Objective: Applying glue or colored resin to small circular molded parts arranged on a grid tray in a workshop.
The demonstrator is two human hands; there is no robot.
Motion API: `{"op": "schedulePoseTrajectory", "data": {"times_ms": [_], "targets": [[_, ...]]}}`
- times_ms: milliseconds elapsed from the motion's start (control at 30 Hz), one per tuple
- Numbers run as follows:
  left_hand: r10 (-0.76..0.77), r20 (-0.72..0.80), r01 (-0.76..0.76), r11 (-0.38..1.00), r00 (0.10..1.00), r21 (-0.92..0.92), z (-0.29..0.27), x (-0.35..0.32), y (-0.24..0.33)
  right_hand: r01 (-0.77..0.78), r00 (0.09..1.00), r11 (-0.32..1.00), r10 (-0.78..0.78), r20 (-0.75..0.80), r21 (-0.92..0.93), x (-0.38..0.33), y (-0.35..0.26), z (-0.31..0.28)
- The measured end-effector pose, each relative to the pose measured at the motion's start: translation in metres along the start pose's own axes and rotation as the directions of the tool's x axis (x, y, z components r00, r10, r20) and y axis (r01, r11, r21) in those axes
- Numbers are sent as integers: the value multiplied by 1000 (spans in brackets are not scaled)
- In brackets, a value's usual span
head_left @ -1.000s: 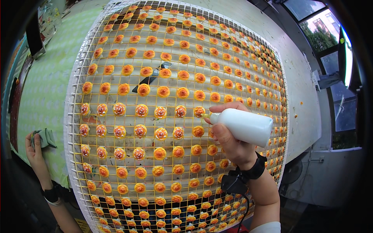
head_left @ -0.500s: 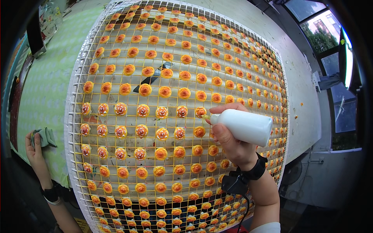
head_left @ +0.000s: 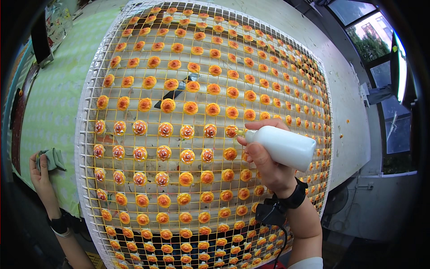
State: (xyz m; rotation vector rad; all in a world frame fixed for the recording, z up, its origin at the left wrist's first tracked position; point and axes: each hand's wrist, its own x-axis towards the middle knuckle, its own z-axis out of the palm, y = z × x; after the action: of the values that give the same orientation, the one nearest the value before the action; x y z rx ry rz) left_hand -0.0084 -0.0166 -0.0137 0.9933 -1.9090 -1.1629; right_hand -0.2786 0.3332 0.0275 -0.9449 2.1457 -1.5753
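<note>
My right hand (head_left: pixel 271 168) is wrapped round a white squeeze bottle (head_left: pixel 286 147), which lies tilted with its narrow yellowish nozzle pointing left. The nozzle tip is at the right edge of an orange-yellow flower (head_left: pixel 231 131); whether it touches I cannot tell. Several flowers to the left, such as this one (head_left: pixel 187 131), carry white strokes on their petals. Below the tip sits a plain orange flower (head_left: pixel 230 154). Off at the far left, my left hand (head_left: pixel 41 175) grips a folded grey-green cloth (head_left: pixel 54 159) over the green table cover.
A white-framed rack (head_left: pixel 81 134) with yellow mesh bears rows of these flowers. Under the mesh lies a dark, flat tool (head_left: pixel 172 95). Green patterned cover (head_left: pixel 49 112) spreads at the left, a pale tabletop (head_left: pixel 347 98) at the right. A black cable runs beside my right wrist.
The bottle and its nozzle have shifted very slightly to the right. My left hand keeps its hold on the cloth in nearly the same place.
</note>
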Motion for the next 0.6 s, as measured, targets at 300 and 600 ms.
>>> {"op": "schedulePoseTrajectory", "data": {"times_ms": [300, 600], "targets": [[-2, 12, 2, 1000, 1000, 15, -1, 0, 0, -43, 997, 997, 48, -62, 71, 0, -5, 2], [-7, 20, 6, 1000, 1000, 16, -3, 1, -2, -16, 997, 996, 23, -78, 88, -1, 1, 2]]}}
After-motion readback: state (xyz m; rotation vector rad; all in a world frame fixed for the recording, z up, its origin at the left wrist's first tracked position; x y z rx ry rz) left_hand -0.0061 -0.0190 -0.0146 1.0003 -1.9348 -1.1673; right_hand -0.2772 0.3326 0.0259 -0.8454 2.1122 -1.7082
